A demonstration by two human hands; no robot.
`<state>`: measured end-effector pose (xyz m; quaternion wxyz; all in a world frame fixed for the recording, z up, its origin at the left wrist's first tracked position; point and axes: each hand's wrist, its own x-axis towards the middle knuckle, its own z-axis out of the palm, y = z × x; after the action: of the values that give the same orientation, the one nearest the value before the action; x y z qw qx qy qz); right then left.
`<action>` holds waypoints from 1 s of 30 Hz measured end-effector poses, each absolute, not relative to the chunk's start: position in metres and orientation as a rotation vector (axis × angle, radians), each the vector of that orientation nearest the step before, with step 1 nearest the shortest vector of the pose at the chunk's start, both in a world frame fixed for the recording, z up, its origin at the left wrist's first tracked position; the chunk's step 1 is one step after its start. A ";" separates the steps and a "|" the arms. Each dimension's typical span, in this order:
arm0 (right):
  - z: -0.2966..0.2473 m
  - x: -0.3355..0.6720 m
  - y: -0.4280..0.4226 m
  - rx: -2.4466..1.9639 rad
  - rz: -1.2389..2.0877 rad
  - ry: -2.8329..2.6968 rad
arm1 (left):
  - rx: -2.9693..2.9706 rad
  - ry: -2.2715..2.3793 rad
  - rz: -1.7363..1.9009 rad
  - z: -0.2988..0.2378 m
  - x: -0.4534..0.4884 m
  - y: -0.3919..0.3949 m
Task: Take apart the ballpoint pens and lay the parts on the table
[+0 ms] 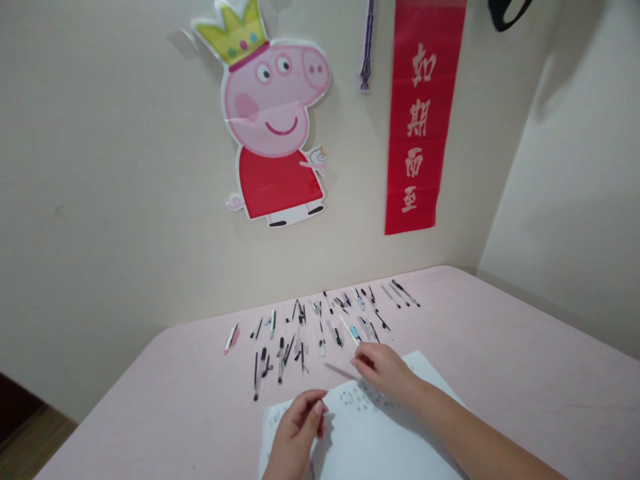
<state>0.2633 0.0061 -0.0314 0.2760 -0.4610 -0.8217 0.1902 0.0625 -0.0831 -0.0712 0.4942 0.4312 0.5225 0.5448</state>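
Observation:
My right hand (pixel 385 373) hovers over the top edge of a white paper sheet (pixel 345 443), its thumb and fingers pinched together. A thin grey stick, perhaps a pen tube (pixel 341 370), runs up to the underside of this hand; whether the fingers grip it cannot be seen. My left hand (pixel 300 430) is over the sheet's left side with its fingers curled against the thumb. Anything inside that curl is hidden. Between the hands, many small grey bits or marks (pixel 357 395) cover the upper part of the paper, too small to identify.
Beyond the paper, many pens and pen parts (pixel 281 360) lie in loose rows on the pink tabletop (pixel 175 407). A pink and white pen (pixel 231 339) lies at the left end. The wall behind carries a cartoon pig cutout (pixel 280 180) and a red banner (pixel 417 120).

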 end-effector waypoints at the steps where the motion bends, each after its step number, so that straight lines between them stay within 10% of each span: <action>1: -0.029 0.259 0.001 -1.177 0.553 -2.239 | 0.999 1.246 1.319 -0.071 0.061 -0.082; 16: -0.018 0.245 -0.028 -1.011 0.629 -2.469 | 0.803 1.134 1.253 -0.059 0.057 -0.082; 30: -0.039 0.325 0.046 -2.088 0.104 -2.119 | 0.654 1.124 1.300 -0.047 0.057 -0.086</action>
<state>0.3245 0.0463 -0.0392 0.0825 -0.6991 -0.7094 0.0347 0.0567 -0.0855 -0.0473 0.6063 0.2827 0.4860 0.5624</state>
